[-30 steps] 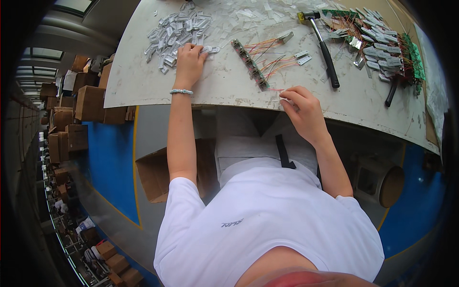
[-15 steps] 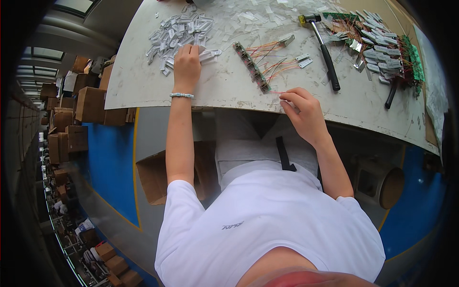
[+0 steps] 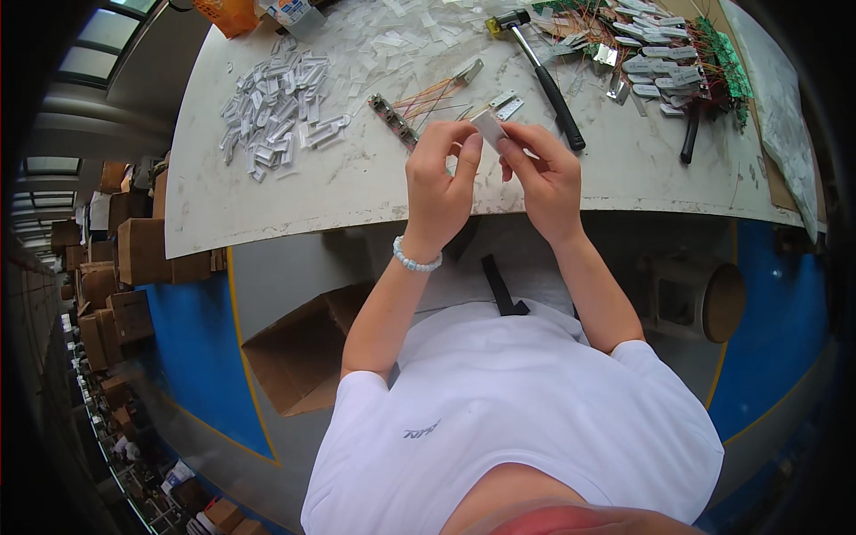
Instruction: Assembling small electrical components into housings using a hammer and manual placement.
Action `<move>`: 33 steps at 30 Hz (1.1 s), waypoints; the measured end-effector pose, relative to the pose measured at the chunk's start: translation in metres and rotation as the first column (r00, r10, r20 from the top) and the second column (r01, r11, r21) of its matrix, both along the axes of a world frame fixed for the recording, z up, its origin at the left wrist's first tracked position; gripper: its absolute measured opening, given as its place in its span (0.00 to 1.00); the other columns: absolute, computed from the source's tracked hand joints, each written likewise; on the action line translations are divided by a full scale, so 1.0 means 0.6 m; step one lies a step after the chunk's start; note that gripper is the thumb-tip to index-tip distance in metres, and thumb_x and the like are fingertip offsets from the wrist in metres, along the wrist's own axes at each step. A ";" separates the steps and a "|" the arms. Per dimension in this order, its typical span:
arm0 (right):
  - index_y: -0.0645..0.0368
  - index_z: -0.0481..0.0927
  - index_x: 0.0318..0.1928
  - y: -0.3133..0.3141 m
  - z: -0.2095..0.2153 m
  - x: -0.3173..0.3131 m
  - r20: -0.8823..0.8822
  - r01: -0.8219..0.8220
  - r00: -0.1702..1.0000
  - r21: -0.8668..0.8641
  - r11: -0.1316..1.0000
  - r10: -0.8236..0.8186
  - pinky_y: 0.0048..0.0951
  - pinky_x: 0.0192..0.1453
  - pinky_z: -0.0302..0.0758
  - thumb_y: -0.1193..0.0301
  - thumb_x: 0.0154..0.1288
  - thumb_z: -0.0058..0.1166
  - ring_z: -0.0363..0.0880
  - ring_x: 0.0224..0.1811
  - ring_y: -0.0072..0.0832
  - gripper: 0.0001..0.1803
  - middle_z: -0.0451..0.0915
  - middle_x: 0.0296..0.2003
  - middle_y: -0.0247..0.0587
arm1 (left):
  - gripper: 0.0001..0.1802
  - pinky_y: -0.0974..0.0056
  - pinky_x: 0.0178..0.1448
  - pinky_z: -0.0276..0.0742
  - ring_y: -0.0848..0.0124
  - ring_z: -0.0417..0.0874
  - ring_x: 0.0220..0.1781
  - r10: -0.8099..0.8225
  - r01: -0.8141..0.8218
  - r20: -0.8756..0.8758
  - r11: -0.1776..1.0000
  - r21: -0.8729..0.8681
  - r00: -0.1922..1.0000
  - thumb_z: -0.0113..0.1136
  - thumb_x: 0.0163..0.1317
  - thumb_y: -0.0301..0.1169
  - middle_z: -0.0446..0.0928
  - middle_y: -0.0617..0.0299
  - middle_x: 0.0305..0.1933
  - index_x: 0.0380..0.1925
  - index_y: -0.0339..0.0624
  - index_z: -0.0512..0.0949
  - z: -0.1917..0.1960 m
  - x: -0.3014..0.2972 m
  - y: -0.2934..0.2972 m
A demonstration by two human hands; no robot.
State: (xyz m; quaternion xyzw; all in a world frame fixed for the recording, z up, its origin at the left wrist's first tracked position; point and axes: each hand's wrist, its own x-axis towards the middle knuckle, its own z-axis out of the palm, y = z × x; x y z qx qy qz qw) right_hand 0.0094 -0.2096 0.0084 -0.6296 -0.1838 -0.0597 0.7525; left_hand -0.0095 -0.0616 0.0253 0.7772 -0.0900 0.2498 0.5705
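My left hand (image 3: 443, 178) and my right hand (image 3: 546, 178) meet over the table's near edge. Between their fingertips they pinch a small white plastic casing (image 3: 489, 130), held up at a tilt. Just behind the left hand lies a narrow circuit board strip (image 3: 390, 119), its near end hidden by the hand. Thin coloured wires (image 3: 431, 92) run from the strip to small metal plates (image 3: 510, 105). Whether a wire is inside the casing I cannot tell. A heap of similar white casings (image 3: 276, 102) lies to the left.
A hammer with a black handle (image 3: 557, 105) lies behind my right hand. Wired boards with casings (image 3: 664, 67) are piled at the far right. Clear flat pieces (image 3: 392, 36) are scattered at the back, near an orange basket (image 3: 227, 16). A cardboard box (image 3: 308, 352) stands below the table.
My left hand has left the casing heap and come right to meet my right hand, which has risen slightly. A white casing is now between them. The whole view has shifted.
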 end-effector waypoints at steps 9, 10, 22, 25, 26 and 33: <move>0.68 0.83 0.47 -0.125 -0.017 0.041 -0.098 0.209 0.971 -0.088 0.974 -0.217 0.20 0.34 0.75 0.77 0.71 0.55 0.78 0.31 0.17 0.09 0.81 0.37 0.38 | 0.05 0.53 0.53 0.72 0.53 0.74 0.47 0.143 -0.136 0.063 0.591 0.795 0.988 0.62 0.61 0.26 0.77 0.54 0.40 0.36 0.37 0.79 -0.056 0.095 -0.006; 0.69 0.84 0.47 -0.130 -0.018 0.043 -0.117 0.204 0.970 -0.076 0.976 -0.212 0.20 0.34 0.75 0.77 0.71 0.55 0.79 0.32 0.18 0.09 0.82 0.36 0.38 | 0.05 0.53 0.53 0.72 0.54 0.74 0.47 0.135 -0.128 0.060 0.571 0.811 0.989 0.62 0.61 0.26 0.77 0.54 0.39 0.35 0.37 0.79 -0.057 0.098 -0.004; 0.66 0.86 0.43 -0.122 0.014 0.099 -0.366 -0.199 0.925 -0.235 0.952 0.103 0.21 0.34 0.77 0.65 0.68 0.62 0.79 0.28 0.19 0.14 0.82 0.29 0.34 | 0.05 0.55 0.49 0.70 0.57 0.77 0.43 0.006 -0.109 0.158 0.748 0.654 0.987 0.61 0.59 0.20 0.79 0.59 0.35 0.35 0.39 0.76 -0.030 0.037 0.007; 0.66 0.85 0.44 -0.102 0.014 0.093 -0.347 -0.292 0.920 -0.290 0.912 0.184 0.21 0.33 0.77 0.67 0.66 0.64 0.79 0.28 0.18 0.14 0.81 0.28 0.34 | 0.05 0.55 0.49 0.70 0.57 0.77 0.43 -0.004 -0.126 0.184 0.714 0.688 0.983 0.61 0.60 0.21 0.78 0.59 0.35 0.35 0.40 0.76 -0.040 0.037 0.011; 0.66 0.85 0.44 -0.100 0.011 0.091 -0.351 -0.293 0.919 -0.292 0.911 0.183 0.21 0.33 0.77 0.67 0.66 0.64 0.79 0.28 0.18 0.14 0.81 0.28 0.34 | 0.05 0.55 0.49 0.70 0.58 0.77 0.43 -0.010 -0.142 0.201 0.674 0.725 0.979 0.61 0.60 0.21 0.78 0.60 0.35 0.35 0.40 0.76 -0.040 0.037 0.012; 0.69 0.84 0.46 -0.080 -0.012 0.082 -0.392 -0.316 0.886 -0.123 0.941 0.247 0.22 0.38 0.82 0.76 0.63 0.61 0.82 0.31 0.21 0.12 0.83 0.31 0.39 | 0.05 0.55 0.49 0.71 0.57 0.79 0.43 -0.030 -0.084 0.160 0.744 0.662 0.987 0.60 0.61 0.21 0.79 0.58 0.36 0.37 0.39 0.77 -0.044 0.039 0.013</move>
